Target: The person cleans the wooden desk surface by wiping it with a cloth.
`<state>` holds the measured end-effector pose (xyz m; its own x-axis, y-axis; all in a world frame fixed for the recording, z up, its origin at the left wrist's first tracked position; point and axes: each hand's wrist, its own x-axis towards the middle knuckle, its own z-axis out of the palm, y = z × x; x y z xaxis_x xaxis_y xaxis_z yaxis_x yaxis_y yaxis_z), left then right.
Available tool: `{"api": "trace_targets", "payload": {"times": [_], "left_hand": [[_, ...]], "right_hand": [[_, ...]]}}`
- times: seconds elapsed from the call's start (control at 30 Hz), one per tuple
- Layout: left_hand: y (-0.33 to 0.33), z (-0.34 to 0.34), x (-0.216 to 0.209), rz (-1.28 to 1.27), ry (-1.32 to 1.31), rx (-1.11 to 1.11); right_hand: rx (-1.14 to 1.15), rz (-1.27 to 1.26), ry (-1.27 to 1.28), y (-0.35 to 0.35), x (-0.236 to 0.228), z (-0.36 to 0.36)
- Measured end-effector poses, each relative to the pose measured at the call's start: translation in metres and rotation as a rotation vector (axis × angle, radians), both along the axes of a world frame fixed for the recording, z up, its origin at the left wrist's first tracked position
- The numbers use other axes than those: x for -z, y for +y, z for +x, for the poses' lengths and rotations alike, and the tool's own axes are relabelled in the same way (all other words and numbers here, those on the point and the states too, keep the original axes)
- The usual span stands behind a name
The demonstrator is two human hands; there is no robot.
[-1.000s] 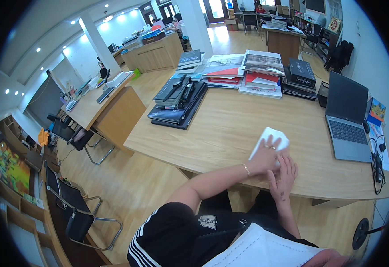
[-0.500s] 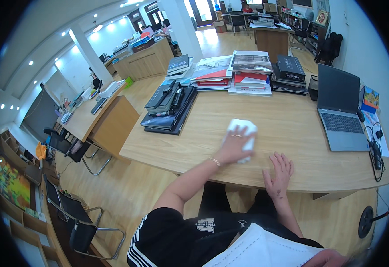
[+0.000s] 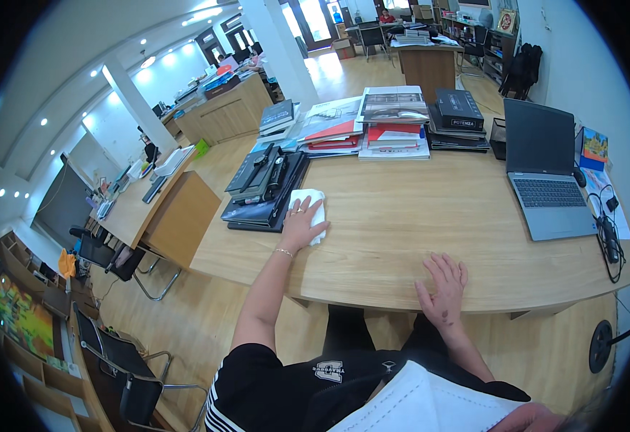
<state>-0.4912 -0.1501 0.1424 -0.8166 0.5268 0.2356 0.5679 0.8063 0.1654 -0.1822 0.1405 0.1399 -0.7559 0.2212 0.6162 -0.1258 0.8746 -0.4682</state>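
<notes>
A folded white cloth [image 3: 318, 210] lies on the wooden desk [image 3: 394, 209], close against the stack of dark folders. Over it my left hand [image 3: 300, 227] presses down, fingers spread across the cloth and the thumb at its right edge. My right hand [image 3: 444, 284] rests palm down near the desk's front edge, its fingers stretched out and nothing under or in it that shows. Black folders and notebooks [image 3: 268, 187] are piled just left of the cloth, with dark slim items on top.
Along the back edge stand stacks of papers and magazines [image 3: 394, 126] and a dark box [image 3: 459, 108] on books. An open laptop [image 3: 542, 173] sits at the right, beside tangled cables [image 3: 609, 245]. A black chair [image 3: 124, 367] is on the floor at lower left.
My left hand has slid the cloth leftward across the desk, from the middle to beside the folder stack. The right hand stays on the desk. The view has shifted slightly.
</notes>
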Motion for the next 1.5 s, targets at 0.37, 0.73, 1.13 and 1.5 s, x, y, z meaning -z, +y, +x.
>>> {"api": "trace_targets", "payload": {"times": [0.37, 0.73, 1.13, 1.5], "left_hand": [[0.196, 0.08, -0.004, -0.043, -0.023, 0.301], [0.229, 0.133, 0.0, 0.016, -0.057, 0.722], [0.084, -0.018, 0.002, 0.021, 0.01, 0.053], [0.141, -0.037, 0.005, 0.024, 0.019, -0.251]], "right_hand": [[0.038, 0.003, 0.03, 0.0, 0.003, 0.001], [0.068, -0.032, 0.021, 0.017, 0.011, 0.007], [0.431, 0.213, -0.156, 0.141, 0.03, 0.09], [0.395, 0.176, 0.03, 0.136, 0.031, 0.087]]}}
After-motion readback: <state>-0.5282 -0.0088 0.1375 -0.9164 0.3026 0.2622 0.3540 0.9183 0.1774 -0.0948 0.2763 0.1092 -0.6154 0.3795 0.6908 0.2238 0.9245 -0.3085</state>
